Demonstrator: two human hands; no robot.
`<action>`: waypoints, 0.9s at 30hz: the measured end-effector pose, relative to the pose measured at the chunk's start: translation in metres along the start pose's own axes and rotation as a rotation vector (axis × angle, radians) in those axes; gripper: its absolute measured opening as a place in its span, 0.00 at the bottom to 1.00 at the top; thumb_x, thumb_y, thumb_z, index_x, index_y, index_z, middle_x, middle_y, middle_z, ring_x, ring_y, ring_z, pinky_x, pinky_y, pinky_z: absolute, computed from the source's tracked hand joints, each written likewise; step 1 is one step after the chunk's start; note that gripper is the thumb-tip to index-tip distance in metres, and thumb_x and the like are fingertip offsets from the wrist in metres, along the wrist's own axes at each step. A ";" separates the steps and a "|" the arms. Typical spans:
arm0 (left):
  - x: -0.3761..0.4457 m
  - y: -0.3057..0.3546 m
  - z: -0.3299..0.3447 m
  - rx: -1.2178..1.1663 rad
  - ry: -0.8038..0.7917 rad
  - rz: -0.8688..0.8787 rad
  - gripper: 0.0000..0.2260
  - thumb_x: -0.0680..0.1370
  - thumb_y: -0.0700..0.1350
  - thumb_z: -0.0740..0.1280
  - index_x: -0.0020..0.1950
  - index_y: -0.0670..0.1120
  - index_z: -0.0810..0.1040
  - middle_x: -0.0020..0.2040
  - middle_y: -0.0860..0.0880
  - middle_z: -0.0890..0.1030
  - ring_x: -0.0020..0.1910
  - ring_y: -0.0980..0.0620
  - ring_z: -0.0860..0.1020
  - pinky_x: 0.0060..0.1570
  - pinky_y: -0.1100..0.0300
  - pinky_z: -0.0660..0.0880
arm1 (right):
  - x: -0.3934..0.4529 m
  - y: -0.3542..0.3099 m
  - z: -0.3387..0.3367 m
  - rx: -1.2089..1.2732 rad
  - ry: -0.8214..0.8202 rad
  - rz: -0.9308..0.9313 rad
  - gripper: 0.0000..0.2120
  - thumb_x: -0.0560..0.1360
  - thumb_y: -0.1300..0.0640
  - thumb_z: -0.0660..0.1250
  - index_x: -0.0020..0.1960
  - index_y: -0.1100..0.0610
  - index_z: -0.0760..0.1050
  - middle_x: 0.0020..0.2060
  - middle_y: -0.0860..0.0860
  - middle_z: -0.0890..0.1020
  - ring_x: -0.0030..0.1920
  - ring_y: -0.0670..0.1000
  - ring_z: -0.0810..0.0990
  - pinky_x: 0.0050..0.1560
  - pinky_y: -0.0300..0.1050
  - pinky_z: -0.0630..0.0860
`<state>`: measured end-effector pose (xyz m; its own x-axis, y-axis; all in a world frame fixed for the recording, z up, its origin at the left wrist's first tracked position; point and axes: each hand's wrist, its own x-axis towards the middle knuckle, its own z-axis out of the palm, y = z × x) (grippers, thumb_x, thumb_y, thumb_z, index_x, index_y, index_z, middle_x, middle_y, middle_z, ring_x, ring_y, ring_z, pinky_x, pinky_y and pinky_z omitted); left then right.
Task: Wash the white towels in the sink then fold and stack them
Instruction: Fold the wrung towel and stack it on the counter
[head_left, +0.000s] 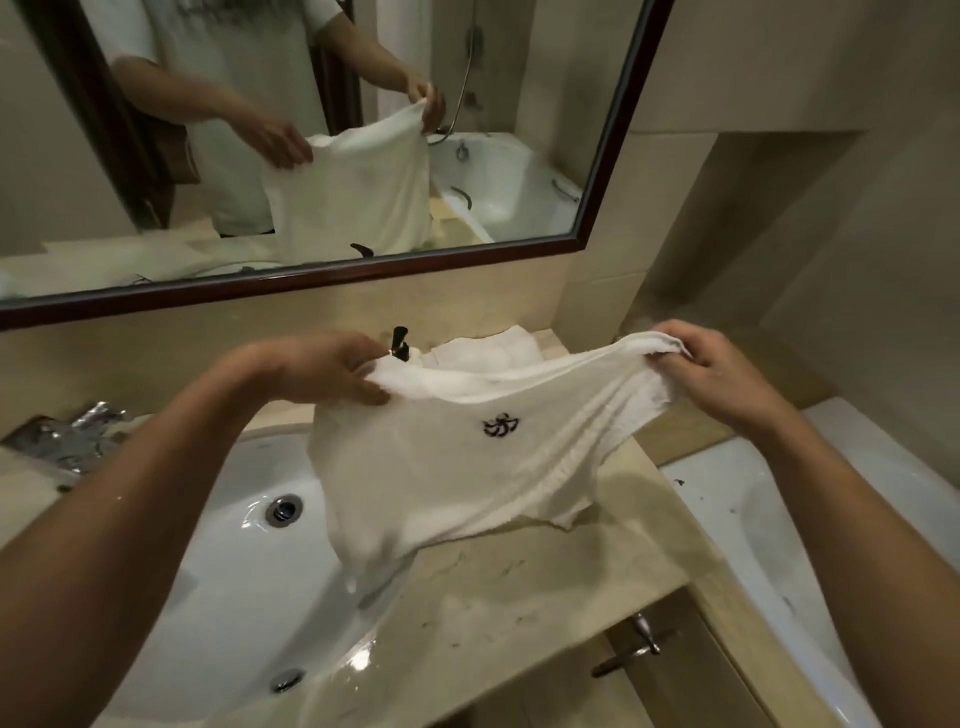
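A wet white towel (457, 462) with a small black embroidered mark hangs spread between my hands, above the counter and the right rim of the sink (244, 561). My left hand (322, 371) pinches its upper left corner. My right hand (711, 374) grips the bunched upper right corner. The towel's lower edge drapes down to the sink's rim and the counter. More white towels (493, 351) lie in a pile at the back of the counter, partly hidden behind the held one.
The chrome tap (67, 441) stands left of the basin. A black dispenser pump (400, 343) sits behind my left hand. The beige counter (519, 592) shows wet marks. A white bathtub (769, 519) adjoins on the right, with a cabinet handle (639, 644) below. A framed mirror (311, 156) hangs above.
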<state>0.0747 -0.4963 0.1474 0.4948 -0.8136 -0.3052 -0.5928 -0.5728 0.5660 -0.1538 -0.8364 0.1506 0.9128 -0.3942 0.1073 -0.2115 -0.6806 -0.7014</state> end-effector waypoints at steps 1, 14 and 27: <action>0.000 -0.003 -0.001 0.073 0.046 -0.004 0.06 0.78 0.43 0.71 0.52 0.43 0.79 0.46 0.45 0.82 0.46 0.44 0.80 0.47 0.52 0.76 | -0.001 0.002 0.000 0.014 0.005 0.008 0.08 0.82 0.61 0.62 0.56 0.56 0.80 0.48 0.55 0.83 0.47 0.54 0.80 0.47 0.50 0.73; -0.009 -0.024 0.002 0.286 0.671 0.116 0.05 0.75 0.48 0.75 0.46 0.53 0.80 0.38 0.52 0.77 0.38 0.49 0.75 0.34 0.58 0.69 | -0.012 -0.009 -0.038 -0.014 0.123 -0.072 0.10 0.82 0.63 0.61 0.55 0.51 0.78 0.48 0.48 0.81 0.50 0.51 0.79 0.49 0.50 0.74; 0.024 0.013 -0.006 -0.488 0.882 -0.046 0.07 0.80 0.42 0.66 0.46 0.54 0.75 0.44 0.48 0.84 0.45 0.46 0.84 0.47 0.43 0.83 | -0.025 -0.083 -0.024 0.648 -0.120 -0.090 0.10 0.70 0.61 0.61 0.39 0.54 0.81 0.36 0.52 0.79 0.38 0.49 0.76 0.36 0.40 0.71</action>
<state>0.0829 -0.5222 0.1520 0.9211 -0.3148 0.2292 -0.3343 -0.3374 0.8800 -0.1678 -0.7846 0.2234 0.9576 -0.2561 0.1318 0.0856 -0.1839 -0.9792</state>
